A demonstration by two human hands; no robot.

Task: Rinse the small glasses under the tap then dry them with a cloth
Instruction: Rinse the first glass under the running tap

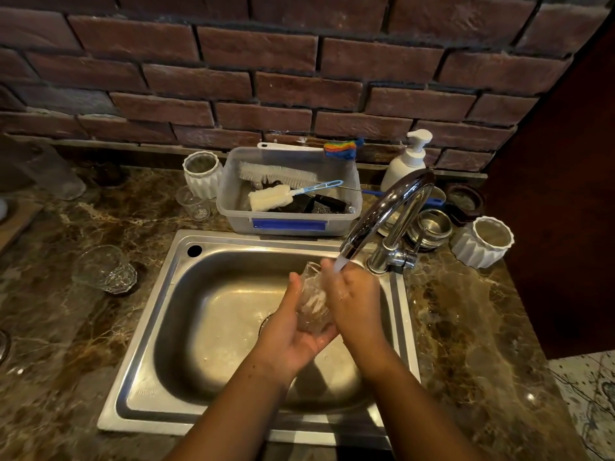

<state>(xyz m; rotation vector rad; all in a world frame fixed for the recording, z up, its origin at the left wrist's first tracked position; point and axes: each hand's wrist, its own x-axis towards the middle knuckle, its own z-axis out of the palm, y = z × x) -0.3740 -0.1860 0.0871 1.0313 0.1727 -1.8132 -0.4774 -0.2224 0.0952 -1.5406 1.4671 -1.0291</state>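
A small clear glass (312,302) is held over the steel sink (213,314), tilted with its mouth toward the tap. My left hand (293,331) cups it from below and the left. My right hand (356,301) presses against its right side. Water streams from the chrome tap (382,214) onto the glass and my right fingers. Two more small glasses stand on the counter: one (106,269) left of the sink, another (194,204) behind it near the white pot. No cloth is in view.
A plastic tub (289,224) with brushes sits behind the sink. White ribbed pots (203,174) (482,241), a soap pump bottle (407,161) and steel cups (432,227) surround the tap. A tall glass (56,174) stands far left. A dark cabinet (565,194) stands at the right.
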